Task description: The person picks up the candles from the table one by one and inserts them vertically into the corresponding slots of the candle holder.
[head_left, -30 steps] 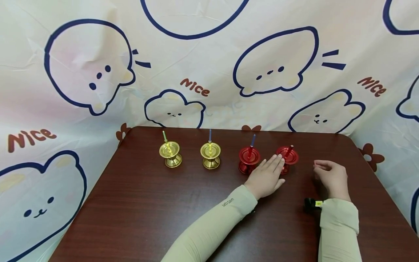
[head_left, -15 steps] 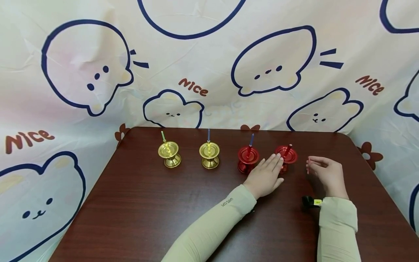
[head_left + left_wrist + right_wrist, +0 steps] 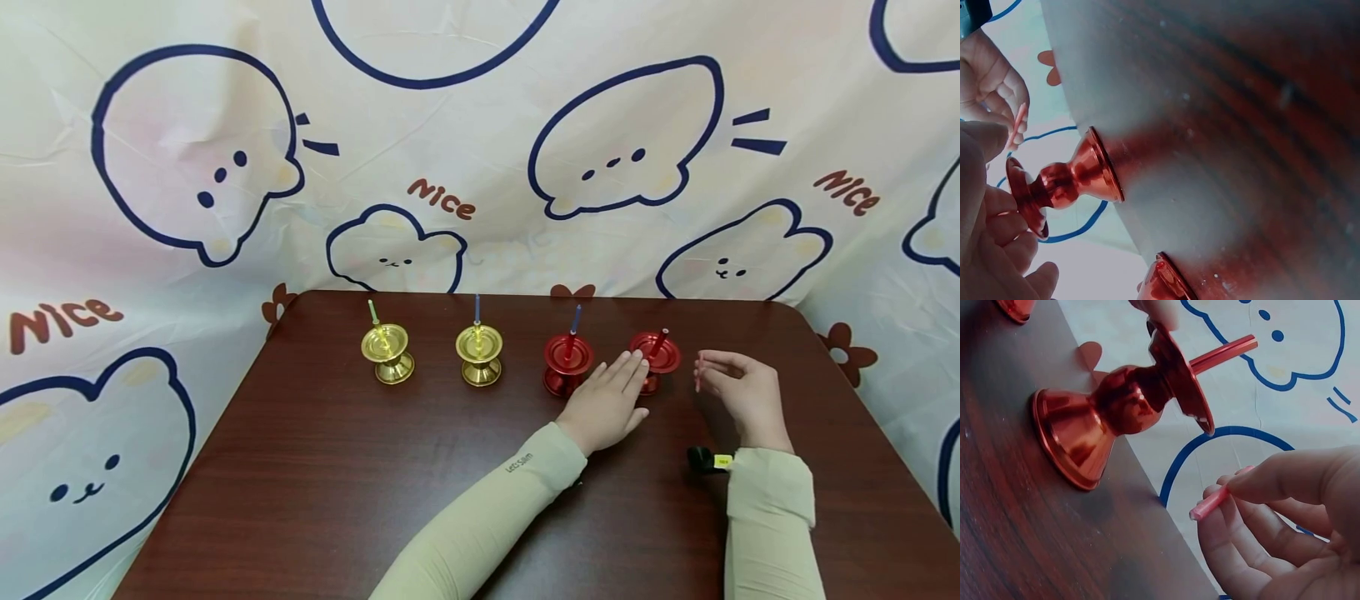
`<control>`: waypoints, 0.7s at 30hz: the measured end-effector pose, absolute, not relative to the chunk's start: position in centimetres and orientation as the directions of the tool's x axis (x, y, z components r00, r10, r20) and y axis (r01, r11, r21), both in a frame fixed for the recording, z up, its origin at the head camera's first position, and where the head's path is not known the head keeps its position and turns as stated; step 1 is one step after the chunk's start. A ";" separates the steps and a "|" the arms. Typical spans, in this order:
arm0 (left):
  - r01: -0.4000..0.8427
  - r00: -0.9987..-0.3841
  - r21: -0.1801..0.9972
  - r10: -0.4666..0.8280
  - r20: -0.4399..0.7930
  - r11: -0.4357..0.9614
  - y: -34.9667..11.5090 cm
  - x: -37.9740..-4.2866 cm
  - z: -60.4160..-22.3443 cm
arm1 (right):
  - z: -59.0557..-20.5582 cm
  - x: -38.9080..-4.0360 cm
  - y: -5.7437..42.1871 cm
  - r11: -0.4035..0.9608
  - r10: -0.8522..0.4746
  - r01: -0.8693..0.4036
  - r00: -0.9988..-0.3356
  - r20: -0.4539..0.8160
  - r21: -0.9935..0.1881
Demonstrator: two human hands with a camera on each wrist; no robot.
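My left hand reaches over the table with its fingers extended, the fingertips at the dish rim of the rightmost red candle holder. That holder stands upright with a hollow red tube rising from its dish; no candle shows in it. Just to its right, my right hand pinches a small pink candle between thumb and fingers, apart from the holder. Left of my left hand stands another red candle holder bearing a blue candle, its base partly behind my fingers.
Two gold candle holders stand further left: one with a blue candle, the other with a green candle. All stand toward the far part of the brown table, before a printed cloth.
My right hand has moved left and slightly up, toward the rightmost red holder, bringing the pink candle into clearer sight. My left hand stays at the holder. The head view has shifted slightly.
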State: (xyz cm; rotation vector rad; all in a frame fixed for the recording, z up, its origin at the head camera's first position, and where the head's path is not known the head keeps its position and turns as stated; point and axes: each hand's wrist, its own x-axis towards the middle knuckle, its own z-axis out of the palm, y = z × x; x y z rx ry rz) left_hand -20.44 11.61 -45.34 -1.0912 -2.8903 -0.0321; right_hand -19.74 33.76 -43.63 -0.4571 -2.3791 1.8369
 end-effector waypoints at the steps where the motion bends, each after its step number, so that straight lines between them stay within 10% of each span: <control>1: 0.662 -0.748 0.000 0.661 0.055 0.750 11.6 -20.5 -45.4 | -43.6 -19.7 33.7 0.223 0.298 0.170 -0.949 -0.099 -0.960; 21: 0.673 -0.739 0.011 0.672 0.052 0.739 11.4 -20.6 -45.4 | -42.6 -20.0 31.6 0.299 0.444 0.052 -0.891 0.090 -0.953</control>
